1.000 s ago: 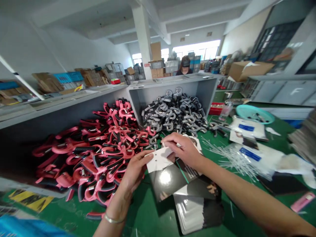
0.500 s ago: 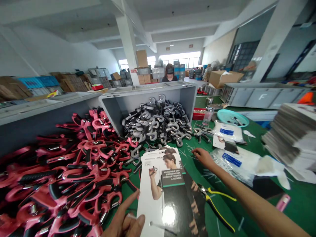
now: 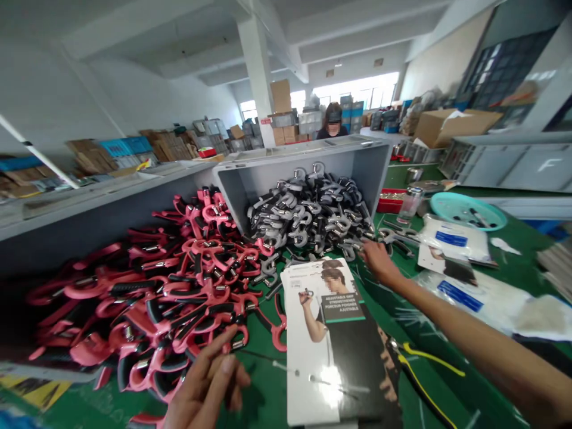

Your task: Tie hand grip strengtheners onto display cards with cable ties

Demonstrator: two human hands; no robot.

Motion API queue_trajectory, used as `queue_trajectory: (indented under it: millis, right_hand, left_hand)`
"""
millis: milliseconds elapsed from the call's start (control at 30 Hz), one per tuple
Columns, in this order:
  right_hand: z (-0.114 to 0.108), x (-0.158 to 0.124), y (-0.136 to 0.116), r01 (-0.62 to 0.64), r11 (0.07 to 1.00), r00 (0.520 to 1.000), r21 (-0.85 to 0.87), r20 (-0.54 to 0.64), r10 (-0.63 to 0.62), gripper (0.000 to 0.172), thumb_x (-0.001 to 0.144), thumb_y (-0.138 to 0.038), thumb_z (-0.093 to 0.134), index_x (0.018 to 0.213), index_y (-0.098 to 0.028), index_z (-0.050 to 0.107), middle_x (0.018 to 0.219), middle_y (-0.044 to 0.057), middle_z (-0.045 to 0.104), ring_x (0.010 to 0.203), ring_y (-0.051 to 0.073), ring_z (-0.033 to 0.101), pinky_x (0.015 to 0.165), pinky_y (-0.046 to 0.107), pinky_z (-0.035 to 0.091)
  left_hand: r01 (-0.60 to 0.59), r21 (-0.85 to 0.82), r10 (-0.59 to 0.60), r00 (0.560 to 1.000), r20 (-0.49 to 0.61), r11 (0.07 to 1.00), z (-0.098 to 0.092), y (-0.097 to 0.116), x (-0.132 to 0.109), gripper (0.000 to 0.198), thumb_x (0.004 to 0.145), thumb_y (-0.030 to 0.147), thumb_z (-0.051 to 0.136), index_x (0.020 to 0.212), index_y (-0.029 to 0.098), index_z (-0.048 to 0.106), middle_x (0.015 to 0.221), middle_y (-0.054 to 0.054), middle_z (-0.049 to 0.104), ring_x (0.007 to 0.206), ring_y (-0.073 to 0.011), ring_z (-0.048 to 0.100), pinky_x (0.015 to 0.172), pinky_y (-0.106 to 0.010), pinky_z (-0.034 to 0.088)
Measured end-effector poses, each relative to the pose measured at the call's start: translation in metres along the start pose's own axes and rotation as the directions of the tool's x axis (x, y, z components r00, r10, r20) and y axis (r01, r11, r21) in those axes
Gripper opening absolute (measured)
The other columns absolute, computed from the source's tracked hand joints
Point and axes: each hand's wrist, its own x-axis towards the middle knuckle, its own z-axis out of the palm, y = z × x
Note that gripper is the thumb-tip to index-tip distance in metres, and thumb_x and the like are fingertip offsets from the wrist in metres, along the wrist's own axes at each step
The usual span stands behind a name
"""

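Note:
My left hand (image 3: 214, 375) is beside the pink-and-black hand grips (image 3: 187, 304), its index finger stretched out and nothing visible in its fingers. To its right lies a stack of printed cards (image 3: 308, 357) picturing a person with a hand grip. A thin white cable tie (image 3: 335, 386) lies across the top card. My right hand (image 3: 379, 261) reaches to the front edge of the grey hand grips (image 3: 304, 208) spilling from a tipped grey bin (image 3: 286, 156). Its fingertips close on a grey hand grip (image 3: 352, 245), partly hidden by the hand.
Yellow-and-black pliers (image 3: 420, 381) lie right of the cards. Farther right are clear plastic bags (image 3: 465, 298), loose cable ties (image 3: 420, 316) and a turquoise tray (image 3: 467, 210). A glass jar (image 3: 409, 205) stands behind. Across the table is another person (image 3: 333, 122).
My right hand has moved from the loose cable ties forward and left to the grey grips. My left hand has drawn away from the cards' edge. The view has turned left.

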Motion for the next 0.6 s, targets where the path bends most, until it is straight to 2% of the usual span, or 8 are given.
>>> queue_trajectory:
  millis: [133, 200, 233, 300, 367, 400, 467, 600]
  right_hand:
    - [-0.101, -0.016, -0.014, -0.105, 0.994, 0.982, 0.021, -0.156, 0.107, 0.034, 0.101, -0.041, 0.044, 0.111, -0.011, 0.058, 0.094, 0.019, 0.066, 0.086, 0.029, 0.063, 0.073, 0.042, 0.045]
    - [-0.147, -0.018, -0.044, -0.114, 0.989, 0.967, 0.090, -0.217, 0.131, 0.044, 0.103, -0.051, 0.035, 0.114, -0.014, 0.056, 0.097, 0.018, 0.066, 0.081, 0.023, 0.064, 0.069, 0.039, 0.044]
    - [-0.164, -0.019, -0.066, -0.119, 0.949, 0.976, 0.294, -0.143, 0.166, 0.045, 0.102, -0.053, 0.034, 0.111, -0.015, 0.057, 0.095, 0.016, 0.067, 0.073, 0.020, 0.065, 0.064, 0.037, 0.044]
    - [-0.184, -0.022, -0.116, -0.159, 0.756, 0.987, 0.636, 0.110, 0.115, 0.045, 0.098, -0.059, 0.041, 0.099, -0.018, 0.058, 0.082, 0.009, 0.067, 0.060, 0.016, 0.063, 0.056, 0.034, 0.044]
    - [-0.185, -0.026, -0.161, -0.230, 0.585, 0.946, 0.778, 0.320, -0.053, 0.037, 0.090, -0.058, 0.059, 0.087, -0.021, 0.058, 0.071, 0.002, 0.065, 0.051, 0.014, 0.060, 0.048, 0.029, 0.044]
    - [-0.180, -0.029, -0.178, -0.270, 0.524, 0.918, 0.808, 0.380, -0.112, 0.036, 0.087, -0.057, 0.063, 0.083, -0.021, 0.058, 0.066, 0.000, 0.064, 0.047, 0.012, 0.057, 0.046, 0.027, 0.043]
    - [-0.167, -0.034, -0.196, -0.373, 0.447, 0.846, 0.813, 0.496, -0.196, 0.034, 0.085, -0.055, 0.066, 0.084, -0.021, 0.061, 0.065, -0.001, 0.063, 0.048, 0.011, 0.056, 0.046, 0.025, 0.045]
    - [-0.149, -0.053, -0.190, -0.451, 0.485, 0.736, 0.750, 0.619, -0.273, 0.044, 0.083, -0.051, 0.070, 0.115, -0.022, 0.063, 0.086, 0.004, 0.071, 0.072, 0.017, 0.065, 0.062, 0.030, 0.054]
  left_hand:
    - [-0.139, 0.071, 0.130, 0.983, 0.127, 0.988, -0.017, 0.026, 0.024, 0.044, 0.085, 0.045, 0.067, 0.121, 0.020, 0.067, 0.071, -0.002, 0.069, 0.053, -0.0150, 0.059, 0.051, -0.025, 0.048]
    - [-0.395, 0.083, 0.368, 0.900, 0.233, 0.915, -0.005, 0.052, 0.034, 0.036, 0.091, 0.035, 0.061, 0.125, 0.024, 0.066, 0.087, -0.005, 0.074, 0.066, -0.0175, 0.066, 0.063, -0.029, 0.055]
    - [-0.579, 0.083, 0.535, 0.792, 0.292, 0.811, 0.006, 0.067, 0.039, 0.038, 0.093, 0.029, 0.059, 0.130, 0.027, 0.063, 0.104, -0.006, 0.074, 0.083, -0.0201, 0.069, 0.077, -0.034, 0.057]
    - [-0.870, 0.107, 0.755, 0.473, 0.454, 0.481, 0.030, 0.096, 0.044, 0.049, 0.093, 0.021, 0.056, 0.141, 0.029, 0.052, 0.142, -0.008, 0.056, 0.123, -0.0267, 0.057, 0.104, -0.045, 0.047]
    - [-0.962, 0.145, 0.787, 0.271, 0.554, 0.229, 0.050, 0.113, 0.048, 0.056, 0.094, 0.018, 0.054, 0.148, 0.024, 0.042, 0.153, -0.011, 0.042, 0.137, -0.0302, 0.044, 0.113, -0.051, 0.037]
    - [-0.977, 0.165, 0.780, 0.206, 0.591, 0.133, 0.056, 0.115, 0.050, 0.056, 0.095, 0.018, 0.053, 0.150, 0.022, 0.039, 0.151, -0.013, 0.045, 0.136, -0.0307, 0.044, 0.112, -0.051, 0.038]
    - [-0.974, 0.227, 0.748, 0.158, 0.645, 0.010, 0.060, 0.108, 0.055, 0.055, 0.097, 0.019, 0.051, 0.150, 0.016, 0.037, 0.136, -0.016, 0.057, 0.124, -0.0291, 0.053, 0.104, -0.048, 0.046]
    - [-0.939, 0.342, 0.719, 0.220, 0.660, -0.027, 0.045, 0.072, 0.074, 0.047, 0.098, 0.018, 0.050, 0.143, 0.009, 0.043, 0.119, -0.016, 0.064, 0.109, -0.0248, 0.059, 0.097, -0.043, 0.052]
